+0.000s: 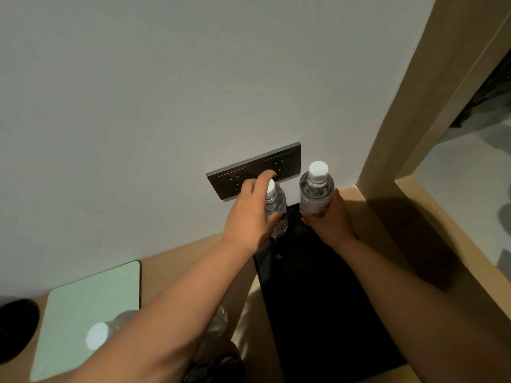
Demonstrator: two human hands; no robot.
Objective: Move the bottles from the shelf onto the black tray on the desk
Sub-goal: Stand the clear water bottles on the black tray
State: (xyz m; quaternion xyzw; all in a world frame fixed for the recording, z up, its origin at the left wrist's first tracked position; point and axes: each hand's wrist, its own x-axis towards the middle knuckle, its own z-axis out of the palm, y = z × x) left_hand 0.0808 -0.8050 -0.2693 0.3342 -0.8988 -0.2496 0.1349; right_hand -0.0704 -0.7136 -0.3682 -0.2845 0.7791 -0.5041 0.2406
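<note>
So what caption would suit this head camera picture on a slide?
Left hand and right hand each grip a water bottle at the far end of the black tray.

tray on table, lower centre | two bottles at tray's far end | mat lower left

Hotel-like room, wooden desk against white wall, metal socket panel, complimentary-style water bottles

Black tray; mint dotted mat.
</note>
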